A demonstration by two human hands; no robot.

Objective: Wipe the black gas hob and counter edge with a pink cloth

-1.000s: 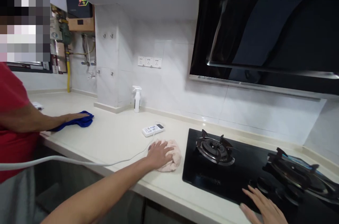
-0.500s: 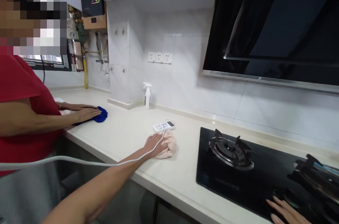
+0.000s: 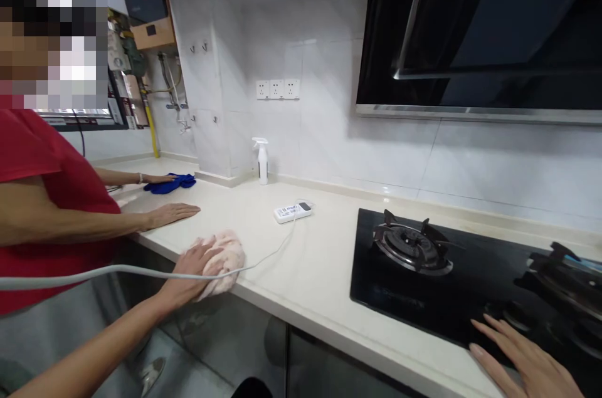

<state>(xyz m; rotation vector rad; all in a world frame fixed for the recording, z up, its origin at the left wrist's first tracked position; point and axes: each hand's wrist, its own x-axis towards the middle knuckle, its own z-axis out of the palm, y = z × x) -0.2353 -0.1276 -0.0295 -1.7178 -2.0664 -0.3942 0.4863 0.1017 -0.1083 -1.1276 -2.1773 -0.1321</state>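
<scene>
My left hand [image 3: 190,267] is closed over a crumpled pale pink cloth [image 3: 229,255] at the front edge of the countertop [image 3: 301,272]. Part of the cloth hangs over that edge. In the view, a white cable [image 3: 117,268] crosses in front of this hand and leads to a white power strip [image 3: 292,212] lying farther back. My right hand [image 3: 527,357], fingers spread and holding nothing, rests at the front of the black gas stove [image 3: 390,294], near a dark knob [image 3: 515,315].
At the left, a person in a red top [image 3: 61,178] has one hand on a blue cloth [image 3: 170,183] and the other hand [image 3: 173,215] flat on the counter. A white spray bottle [image 3: 262,163] stands by the wall. The range hood [image 3: 470,34] overhangs the stove.
My left hand has moved the pink cloth left and toward the counter's front edge. My right hand shows more in view. The other person's hands have separated, one leaving the blue cloth.
</scene>
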